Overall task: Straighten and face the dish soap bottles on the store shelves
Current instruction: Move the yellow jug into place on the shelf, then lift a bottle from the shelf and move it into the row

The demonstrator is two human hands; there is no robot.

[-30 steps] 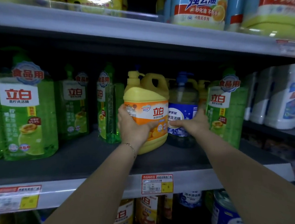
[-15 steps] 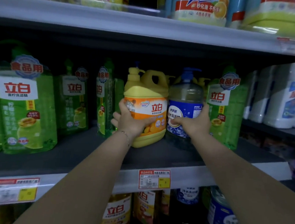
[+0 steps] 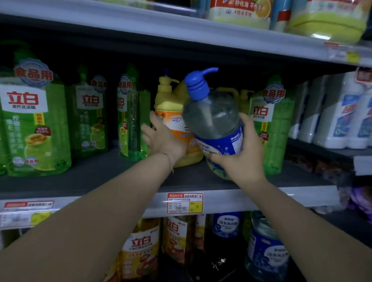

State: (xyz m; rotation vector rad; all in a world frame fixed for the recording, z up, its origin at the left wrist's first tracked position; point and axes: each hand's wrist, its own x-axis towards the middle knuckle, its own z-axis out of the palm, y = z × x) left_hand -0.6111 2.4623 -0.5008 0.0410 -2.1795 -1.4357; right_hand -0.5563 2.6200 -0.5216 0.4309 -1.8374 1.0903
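Red-and-yellow price tag (image 3: 184, 204) at 6 o'clock, a blurrier second tag (image 3: 27, 214) down at 8. White bottles (image 3: 338, 112) bunched together at 3 o'clock, some purple packaging (image 3: 367, 199) just under them around 4.

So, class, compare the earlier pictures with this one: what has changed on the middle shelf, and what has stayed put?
The right hand, fingers curled round it, has drawn the clear plastic pump bottle with the blue label forward and tipped it left, its blue pump now leaning over the yellow plastic handled jug. The left hand stays against that jug, which has not moved. The green bottles are unchanged.
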